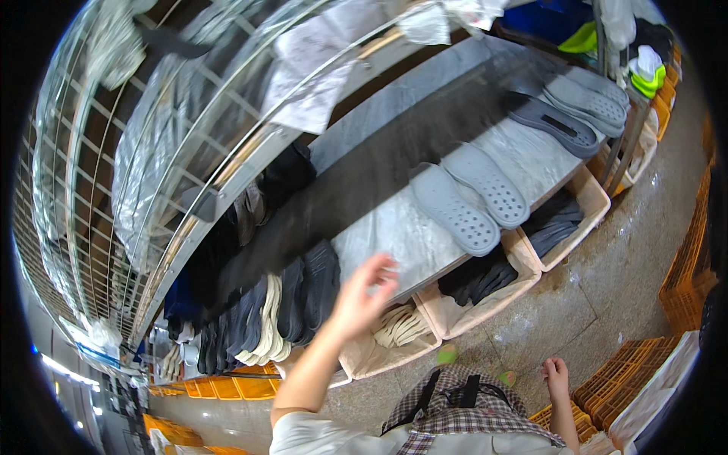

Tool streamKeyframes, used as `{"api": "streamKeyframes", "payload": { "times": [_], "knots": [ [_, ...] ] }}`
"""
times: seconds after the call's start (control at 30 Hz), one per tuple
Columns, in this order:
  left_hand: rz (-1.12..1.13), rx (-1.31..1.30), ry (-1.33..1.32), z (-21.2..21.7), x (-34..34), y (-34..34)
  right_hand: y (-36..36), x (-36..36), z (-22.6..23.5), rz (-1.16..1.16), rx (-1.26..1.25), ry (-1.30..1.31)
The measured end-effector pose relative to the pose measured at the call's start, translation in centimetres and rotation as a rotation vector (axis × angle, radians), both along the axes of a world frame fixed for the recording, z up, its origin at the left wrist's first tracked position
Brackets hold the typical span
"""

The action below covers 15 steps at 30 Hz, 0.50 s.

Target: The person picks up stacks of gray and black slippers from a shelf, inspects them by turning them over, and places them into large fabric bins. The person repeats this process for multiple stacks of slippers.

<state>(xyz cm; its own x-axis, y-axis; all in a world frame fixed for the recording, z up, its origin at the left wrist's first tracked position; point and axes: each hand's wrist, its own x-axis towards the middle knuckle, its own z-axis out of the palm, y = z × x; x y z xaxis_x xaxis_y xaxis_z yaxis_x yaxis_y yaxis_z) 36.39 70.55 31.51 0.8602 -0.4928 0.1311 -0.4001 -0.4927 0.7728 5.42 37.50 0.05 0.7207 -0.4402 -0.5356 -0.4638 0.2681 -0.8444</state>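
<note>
My left hand (368, 296) is over the front edge of the grey work table (364, 235), its fingers loosely bent and apart, with nothing in them. To its right lies a pair of grey shoe soles (466, 199) with round holes at one end. To its left, dark soles (307, 292) and cream soles (271, 322) stand packed in a row. Low at my right side hangs my right hand (556, 375), fingers curled in and nothing visible in them. It is away from the table, nearest to the orange crates (622, 371).
Farther right on the table are a dark sole (553, 123) and more grey soles (588, 102). Lined bins under the edge hold cream insoles (400, 326) and dark pieces (481, 280). A wire rack (189, 114) with plastic bags rises above the table at left.
</note>
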Motion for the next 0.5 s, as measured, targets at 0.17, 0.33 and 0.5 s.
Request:
{"api": "streamKeyframes", "payload": {
  "times": [0.17,0.33,0.5],
  "knots": [
    [0.297,-0.296,-0.065,1.2,11.3,12.9,4.9,2.6,2.6,0.048,-0.086,0.046],
    [0.535,-0.556,0.085,-4.0,27.4,24.1,13.5,3.4,2.5,0.063,-0.163,0.130],
    [0.689,-0.689,0.379,-11.3,43.0,29.7,23.0,3.3,5.5,0.031,-0.176,0.273]
  ]
}}
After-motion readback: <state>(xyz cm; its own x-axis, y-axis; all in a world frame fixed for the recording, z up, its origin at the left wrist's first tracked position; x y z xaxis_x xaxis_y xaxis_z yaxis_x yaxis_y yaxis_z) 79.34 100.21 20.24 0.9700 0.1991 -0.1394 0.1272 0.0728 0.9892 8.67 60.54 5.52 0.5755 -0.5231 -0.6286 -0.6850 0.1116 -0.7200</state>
